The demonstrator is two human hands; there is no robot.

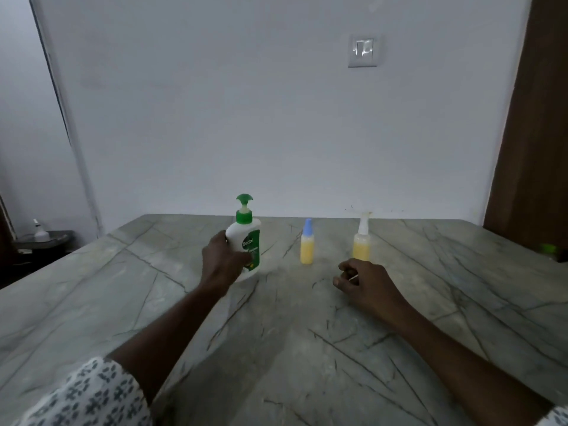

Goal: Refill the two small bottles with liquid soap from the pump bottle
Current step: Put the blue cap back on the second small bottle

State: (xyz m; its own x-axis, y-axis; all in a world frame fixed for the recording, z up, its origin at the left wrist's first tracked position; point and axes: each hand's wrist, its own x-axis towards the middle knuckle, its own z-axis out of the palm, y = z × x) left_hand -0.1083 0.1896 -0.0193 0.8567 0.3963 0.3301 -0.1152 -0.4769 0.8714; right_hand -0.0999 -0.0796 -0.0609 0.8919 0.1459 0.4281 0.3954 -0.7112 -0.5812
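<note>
Fingers of your left hand (226, 259) wrap pump bottle (246, 238), base on table (153, 302). Right hand (364, 281) fingers curled, just before white-nozzle bottle (361, 245); cannot tell if pinching anything. Blue-cap bottle (307, 249) stands between hands, untouched.

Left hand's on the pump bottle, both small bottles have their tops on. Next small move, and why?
Probably move the right hand forward to the white-topped bottle just beyond it and take its top off. The left hand grips the pump bottle, but the white-topped one and the blue-capped bottle are both closed, so no soap can go in yet.
</note>
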